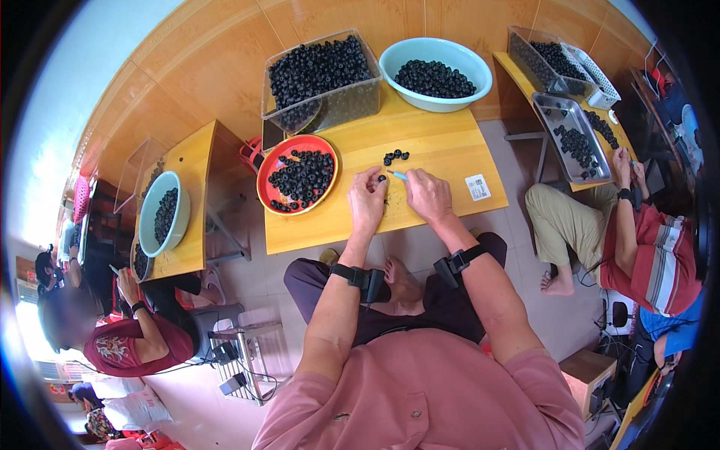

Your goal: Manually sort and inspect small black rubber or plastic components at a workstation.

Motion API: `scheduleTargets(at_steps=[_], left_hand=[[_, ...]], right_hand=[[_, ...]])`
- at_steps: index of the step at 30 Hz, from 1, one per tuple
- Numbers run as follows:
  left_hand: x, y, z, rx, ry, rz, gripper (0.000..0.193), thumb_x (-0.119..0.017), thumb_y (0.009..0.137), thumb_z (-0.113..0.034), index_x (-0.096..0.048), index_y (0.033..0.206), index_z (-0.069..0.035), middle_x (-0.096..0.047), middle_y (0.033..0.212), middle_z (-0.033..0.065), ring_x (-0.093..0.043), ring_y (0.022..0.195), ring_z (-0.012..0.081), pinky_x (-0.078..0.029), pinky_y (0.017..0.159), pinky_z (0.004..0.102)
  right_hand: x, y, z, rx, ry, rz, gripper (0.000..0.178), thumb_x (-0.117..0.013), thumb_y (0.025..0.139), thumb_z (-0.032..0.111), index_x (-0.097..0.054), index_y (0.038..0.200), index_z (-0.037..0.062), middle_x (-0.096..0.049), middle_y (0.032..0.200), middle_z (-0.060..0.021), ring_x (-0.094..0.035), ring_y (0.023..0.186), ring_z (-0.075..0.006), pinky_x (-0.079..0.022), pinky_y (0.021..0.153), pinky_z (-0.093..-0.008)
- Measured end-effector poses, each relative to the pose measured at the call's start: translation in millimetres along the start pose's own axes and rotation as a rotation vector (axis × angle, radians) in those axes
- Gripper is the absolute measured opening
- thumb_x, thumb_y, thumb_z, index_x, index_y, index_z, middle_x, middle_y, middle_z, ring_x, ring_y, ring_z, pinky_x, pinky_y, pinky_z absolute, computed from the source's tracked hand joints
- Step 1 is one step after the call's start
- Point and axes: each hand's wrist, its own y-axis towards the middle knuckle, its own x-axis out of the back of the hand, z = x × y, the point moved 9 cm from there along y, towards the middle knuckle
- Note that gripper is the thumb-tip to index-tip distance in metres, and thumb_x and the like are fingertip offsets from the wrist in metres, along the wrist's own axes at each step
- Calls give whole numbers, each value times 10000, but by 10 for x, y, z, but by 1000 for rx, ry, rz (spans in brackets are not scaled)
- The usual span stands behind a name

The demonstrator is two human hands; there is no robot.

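Near the middle of the table point(450, 139), the left hand point(367, 196) pinches a black piece point(382, 178) in its fingertips, likely to steady it; the right hand point(429, 193) grips a blue tool point(398, 175) pen-fashion, seemingly for fine control, its end toward the piece. Whether they touch, I cannot tell. Loose pieces point(397, 154) lie just beyond. Left stands the tray point(262, 184), perhaps for easy reach; bin point(352, 98) and bowl point(435, 49) sit far, probably leaving elbow room.

Small round black part point(382, 178) — slim pale-blue tool point(400, 175) near it
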Motion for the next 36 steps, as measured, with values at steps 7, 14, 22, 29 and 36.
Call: scheduleTargets(at_steps=[7,14,22,29,36], left_hand=[[-43,8,14,-2,20,38,333,-760,815,-49,-697,1139,-5,-679,921,82,-654,791,149,-547,755,291],[-69,10,32,16,-31,57,331,-757,820,-34,-686,1141,14,-688,897,65,-638,769,121,-547,734,274],[-64,-2,19,51,-69,67,304,-748,831,-20,-668,1123,14,-681,896,58,-637,775,114,-542,722,270],[-54,-22,11,102,-238,54,267,-741,845,-21,-670,1100,14,-669,909,55,-640,797,123,-529,730,262],[125,-26,-10,-1,-109,-24,201,-747,845,-29,-711,1039,7,-661,905,48,-619,806,115,-517,748,266]], right_hand=[[28,-11,103,122,76,-12,98,-636,871,141,-585,840,64,-599,736,-106,-662,675,-304,-534,571,-437],[15,-12,106,129,70,-3,76,-626,867,126,-600,845,59,-594,729,-107,-660,666,-305,-533,562,-440],[-8,-15,99,122,61,9,82,-617,877,136,-605,851,59,-601,734,-108,-665,667,-309,-536,564,-441],[-71,7,-51,-13,-26,38,105,-613,905,177,-610,863,81,-638,768,-103,-687,695,-316,-545,576,-451],[-88,11,-15,16,2,17,93,-612,906,170,-607,880,80,-640,769,-104,-690,709,-316,-548,591,-461]])
